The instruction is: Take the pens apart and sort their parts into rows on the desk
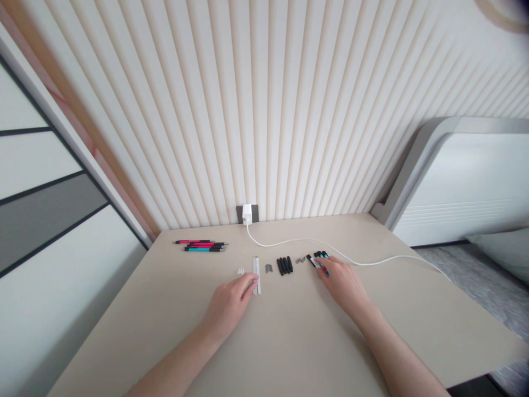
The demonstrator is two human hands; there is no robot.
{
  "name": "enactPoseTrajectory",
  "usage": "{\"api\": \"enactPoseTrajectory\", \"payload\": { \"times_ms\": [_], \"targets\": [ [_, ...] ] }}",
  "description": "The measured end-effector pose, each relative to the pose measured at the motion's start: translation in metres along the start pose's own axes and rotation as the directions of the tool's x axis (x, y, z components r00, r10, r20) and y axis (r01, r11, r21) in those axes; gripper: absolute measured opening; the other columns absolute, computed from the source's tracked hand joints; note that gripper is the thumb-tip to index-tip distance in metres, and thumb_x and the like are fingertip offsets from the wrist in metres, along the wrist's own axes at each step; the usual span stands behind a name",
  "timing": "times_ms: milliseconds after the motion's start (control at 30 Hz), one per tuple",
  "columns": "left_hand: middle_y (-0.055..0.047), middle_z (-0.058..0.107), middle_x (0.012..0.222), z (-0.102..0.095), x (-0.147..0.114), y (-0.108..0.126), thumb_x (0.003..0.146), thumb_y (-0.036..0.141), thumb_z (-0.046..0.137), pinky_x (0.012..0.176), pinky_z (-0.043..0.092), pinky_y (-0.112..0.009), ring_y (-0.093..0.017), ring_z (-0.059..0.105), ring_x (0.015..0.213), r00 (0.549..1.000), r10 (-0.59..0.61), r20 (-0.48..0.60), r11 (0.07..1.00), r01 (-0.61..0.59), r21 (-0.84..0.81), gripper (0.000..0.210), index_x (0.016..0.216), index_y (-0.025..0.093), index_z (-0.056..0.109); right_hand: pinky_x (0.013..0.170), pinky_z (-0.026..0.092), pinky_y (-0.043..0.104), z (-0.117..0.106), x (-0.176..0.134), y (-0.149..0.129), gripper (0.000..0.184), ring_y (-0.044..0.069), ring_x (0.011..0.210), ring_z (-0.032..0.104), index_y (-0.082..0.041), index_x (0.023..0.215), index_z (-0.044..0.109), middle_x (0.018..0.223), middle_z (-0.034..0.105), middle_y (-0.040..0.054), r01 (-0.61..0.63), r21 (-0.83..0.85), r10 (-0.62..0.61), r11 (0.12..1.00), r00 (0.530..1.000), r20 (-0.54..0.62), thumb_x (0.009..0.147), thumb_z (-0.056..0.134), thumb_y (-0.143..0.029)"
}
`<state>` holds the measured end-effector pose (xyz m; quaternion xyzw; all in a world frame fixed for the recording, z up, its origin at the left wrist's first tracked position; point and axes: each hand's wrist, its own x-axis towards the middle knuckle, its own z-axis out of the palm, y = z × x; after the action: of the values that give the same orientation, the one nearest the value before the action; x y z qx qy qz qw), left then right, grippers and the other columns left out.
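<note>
My left hand (233, 300) is closed in a pinch at the left side of a row of thin white pen refills (258, 278), its fingertips on the nearest one. Small white pieces (241, 271) lie just beyond its knuckles. My right hand (343, 284) is closed around a pen barrel (314, 261) with black, clear and blue parts, partly hidden by the fingers. More black and blue barrels (321, 254) lie beyond these fingers. Between my hands are small grey springs (269, 268), several black grips (285, 266) and small metal pieces (300, 259).
Assembled pens (204, 246), pink and blue with black, lie at the table's back left. A white charger (247, 213) sits in the wall socket, and its cable (297, 240) runs across the back of the table (289, 342) to the right. A bed headboard (467, 182) stands at right.
</note>
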<state>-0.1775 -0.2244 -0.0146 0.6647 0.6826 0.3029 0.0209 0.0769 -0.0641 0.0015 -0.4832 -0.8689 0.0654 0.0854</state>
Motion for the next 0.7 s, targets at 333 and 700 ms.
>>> {"api": "enactPoseTrajectory", "payload": {
  "times_ms": [333,700],
  "targets": [
    [0.001,0.074,0.1,-0.018,0.006,-0.021,0.096,0.036,0.043,0.067,0.048,-0.025,-0.016,0.07,0.073,0.984,-0.155,-0.092,0.977,0.167,0.134,0.02,0.105,0.026,0.058,0.073,0.042,0.026,-0.002,0.0,0.0,0.029,0.02,0.094,0.066,-0.028,0.112,0.067,0.108,0.069,0.0048,-0.033,-0.044,0.035,0.998,0.999,0.032,0.096,0.043,-0.029],
    [0.0,0.069,0.086,-0.023,0.015,-0.046,0.09,0.034,0.047,0.065,0.045,-0.028,-0.016,0.061,0.067,0.964,-0.26,-0.051,0.964,0.262,0.052,0.017,0.086,0.022,0.059,0.068,0.04,0.026,-0.003,-0.001,0.0,0.03,0.019,0.088,0.066,-0.026,0.107,0.068,0.101,0.064,0.0063,-0.073,-0.066,0.076,0.995,0.996,0.041,0.098,0.041,-0.035]
  ]
}}
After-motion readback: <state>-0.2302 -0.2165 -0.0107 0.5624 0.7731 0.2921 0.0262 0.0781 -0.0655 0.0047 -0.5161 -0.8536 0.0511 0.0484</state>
